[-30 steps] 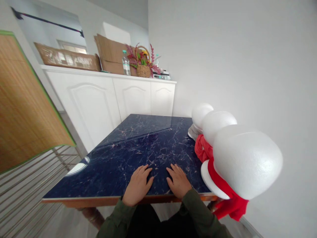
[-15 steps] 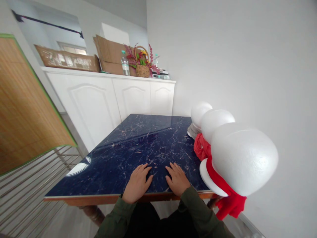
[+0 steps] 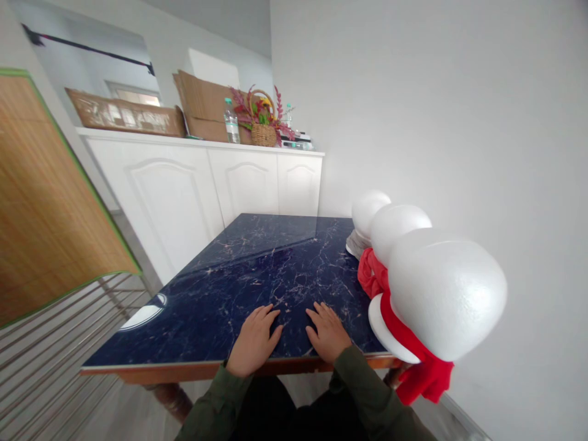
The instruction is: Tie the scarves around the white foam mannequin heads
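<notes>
Beneath the left hand and right hand: navy marble tabletop | fingers spread flat, pinching nothing | right of the fingers: three white foam heads, red cloth

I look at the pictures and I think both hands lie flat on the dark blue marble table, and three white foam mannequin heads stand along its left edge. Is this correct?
Not quite: the three white foam mannequin heads stand along the right edge of the dark blue marble table, not the left, as the head view shows. The rest holds: the left hand and the right hand lie flat on it.
</notes>
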### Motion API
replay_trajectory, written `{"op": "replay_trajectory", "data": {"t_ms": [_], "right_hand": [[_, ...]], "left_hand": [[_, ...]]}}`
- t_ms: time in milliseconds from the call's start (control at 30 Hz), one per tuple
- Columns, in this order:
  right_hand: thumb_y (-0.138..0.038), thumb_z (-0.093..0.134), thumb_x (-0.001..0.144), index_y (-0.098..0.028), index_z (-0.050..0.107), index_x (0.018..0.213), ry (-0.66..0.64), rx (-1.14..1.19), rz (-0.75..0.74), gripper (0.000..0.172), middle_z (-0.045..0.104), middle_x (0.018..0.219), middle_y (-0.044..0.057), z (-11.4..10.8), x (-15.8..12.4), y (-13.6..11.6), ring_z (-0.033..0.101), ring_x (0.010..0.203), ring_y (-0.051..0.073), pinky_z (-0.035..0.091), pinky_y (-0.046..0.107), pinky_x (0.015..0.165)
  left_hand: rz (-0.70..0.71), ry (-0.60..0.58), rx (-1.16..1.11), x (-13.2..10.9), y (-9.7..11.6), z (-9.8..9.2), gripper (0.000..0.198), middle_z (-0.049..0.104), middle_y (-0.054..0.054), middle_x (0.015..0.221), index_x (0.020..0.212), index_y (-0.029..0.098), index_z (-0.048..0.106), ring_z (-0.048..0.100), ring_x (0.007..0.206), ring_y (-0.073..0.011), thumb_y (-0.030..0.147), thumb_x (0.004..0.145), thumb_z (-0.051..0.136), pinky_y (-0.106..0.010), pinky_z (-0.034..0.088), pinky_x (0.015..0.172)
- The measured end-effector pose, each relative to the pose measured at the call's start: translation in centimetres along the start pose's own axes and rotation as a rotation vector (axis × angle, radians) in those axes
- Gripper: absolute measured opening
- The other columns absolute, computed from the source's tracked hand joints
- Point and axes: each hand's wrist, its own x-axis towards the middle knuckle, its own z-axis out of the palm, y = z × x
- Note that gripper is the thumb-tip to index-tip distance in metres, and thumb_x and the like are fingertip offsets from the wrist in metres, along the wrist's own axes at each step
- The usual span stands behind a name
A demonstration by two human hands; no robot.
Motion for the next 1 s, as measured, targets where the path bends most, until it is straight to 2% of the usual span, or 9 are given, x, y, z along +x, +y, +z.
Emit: {"op": "replay_trajectory", "data": {"t_ms": [1000], "right_hand": [[-0.035, 0.039, 0.086, -0.021, 0.044, 0.130, -0.004, 0.027, 0.008, 0.046, 0.034, 0.141, 0.007, 0.20, -0.09, 0.11, 0.024, 0.132, 0.022, 0.018, 0.038, 0.108]], "left_hand": [[0.001, 0.006, 0.017, -0.19, 0.05, -0.20, 0.037, 0.056, -0.010, 0.119, 0.112, 0.016, 0.058, 0.048, 0.114, -0.0259, 0.036, 0.084, 0.045, -0.044, 0.038, 0.099]]}}
